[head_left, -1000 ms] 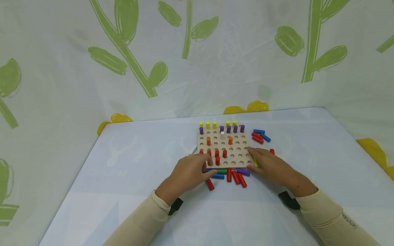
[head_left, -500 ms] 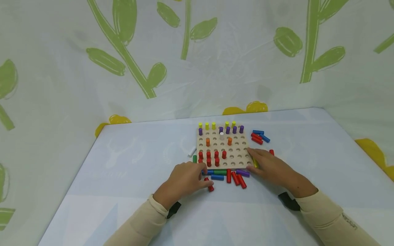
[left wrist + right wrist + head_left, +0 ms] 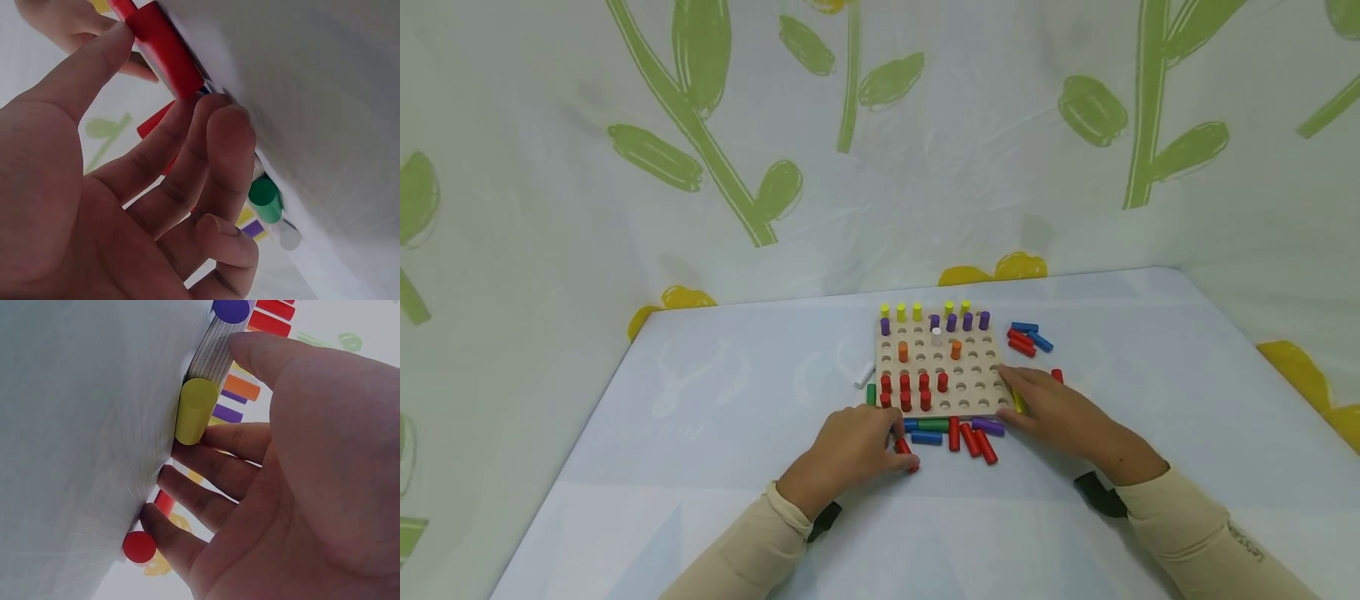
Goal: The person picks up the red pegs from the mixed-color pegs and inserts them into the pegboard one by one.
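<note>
My left hand (image 3: 853, 446) is at the board's front left corner, thumb and a fingertip at the two ends of a red peg (image 3: 167, 53) lying on the table. Its other fingers curl loosely, as the left wrist view shows. A wooden pegboard (image 3: 970, 413) holds yellow, purple, orange and red pegs and one white peg (image 3: 936, 337) upright in its holes. My right hand (image 3: 1060, 417) rests along the board's right edge, thumb at the near corner and fingers stretched out. A loose yellow peg (image 3: 197, 412) lies beside the board, in front of these fingers.
Loose red, blue, green and purple pegs lie along the board's front, including a purple peg (image 3: 988, 427). A green peg (image 3: 871, 394) and a white peg (image 3: 864, 376) lie left of it. Red and blue pegs (image 3: 1024, 327) are grouped at the back right.
My left hand has drawn back from the board's front left holes to the loose red peg on the table. More red pegs show in the front row. The right hand stays put.
</note>
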The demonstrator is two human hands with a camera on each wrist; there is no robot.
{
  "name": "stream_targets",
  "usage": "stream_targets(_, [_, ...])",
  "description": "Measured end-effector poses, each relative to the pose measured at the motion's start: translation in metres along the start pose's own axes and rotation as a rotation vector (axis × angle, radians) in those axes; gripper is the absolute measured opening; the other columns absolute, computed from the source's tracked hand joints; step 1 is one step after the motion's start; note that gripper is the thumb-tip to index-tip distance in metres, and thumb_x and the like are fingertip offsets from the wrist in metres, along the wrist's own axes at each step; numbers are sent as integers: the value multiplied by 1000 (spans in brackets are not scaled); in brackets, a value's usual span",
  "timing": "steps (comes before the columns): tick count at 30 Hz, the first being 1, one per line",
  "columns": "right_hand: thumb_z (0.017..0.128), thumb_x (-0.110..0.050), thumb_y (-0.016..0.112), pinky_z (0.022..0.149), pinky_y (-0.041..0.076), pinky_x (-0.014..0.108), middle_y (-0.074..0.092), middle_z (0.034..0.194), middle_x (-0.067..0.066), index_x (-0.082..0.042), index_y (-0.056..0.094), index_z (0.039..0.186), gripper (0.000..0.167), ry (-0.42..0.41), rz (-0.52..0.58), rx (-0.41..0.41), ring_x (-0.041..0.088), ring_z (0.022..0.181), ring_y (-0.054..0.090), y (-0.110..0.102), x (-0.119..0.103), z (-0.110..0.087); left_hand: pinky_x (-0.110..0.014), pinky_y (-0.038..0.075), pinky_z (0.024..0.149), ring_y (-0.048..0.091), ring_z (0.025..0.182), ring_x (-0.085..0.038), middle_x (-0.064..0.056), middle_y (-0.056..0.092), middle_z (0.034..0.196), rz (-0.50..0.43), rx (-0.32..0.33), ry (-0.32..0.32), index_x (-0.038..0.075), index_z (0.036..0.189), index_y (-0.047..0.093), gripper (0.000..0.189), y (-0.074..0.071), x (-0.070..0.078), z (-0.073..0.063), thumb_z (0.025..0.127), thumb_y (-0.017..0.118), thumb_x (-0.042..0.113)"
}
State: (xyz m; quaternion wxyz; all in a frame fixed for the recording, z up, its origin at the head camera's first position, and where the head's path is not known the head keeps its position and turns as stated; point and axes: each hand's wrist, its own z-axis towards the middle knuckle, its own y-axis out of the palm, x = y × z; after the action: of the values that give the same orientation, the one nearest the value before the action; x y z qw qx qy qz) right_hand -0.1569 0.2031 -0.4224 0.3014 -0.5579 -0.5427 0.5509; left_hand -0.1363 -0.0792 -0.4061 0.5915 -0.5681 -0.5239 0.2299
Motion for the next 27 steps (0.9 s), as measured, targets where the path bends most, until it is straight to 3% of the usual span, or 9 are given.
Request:
stream_targets(8, [94,-45,66,108,42,58,39,154,26,-5,32,156,81,-7,-4,8,45,142,36,-1,1,1,-22,37,51,48,58,-7,7,51,61,-28,-4,22,18,93,70,35,-1,2,-1,77,85,45])
stream_targets(15, [94,-48,64,107,43,58,39,154,24,-6,32,156,81,-22,-7,11,44,143,37,2,1,0,-23,42,53,52,58,-7,9,56,64,-127,-37,19,18,99,65,39,0,0,-2,76,87,40])
stream_targets(23, [95,-48,64,108,43,57,40,154,25,-5,32,156,81,-43,-21,19,44,142,38,-1,1,-1,-22,49,61,59,66,-7,11,65,72,-264,-85,58,21,98,62,33,-2,0,2,78,87,29])
stream_targets(27, [94,-48,64,107,43,57,39,155,24,-5,32,156,82,-41,-21,17,43,143,38,-1,2,-1,-21,47,57,57,65,-7,12,66,74,-282,-61,90,22,98,61,30,-4,2,4,81,85,25])
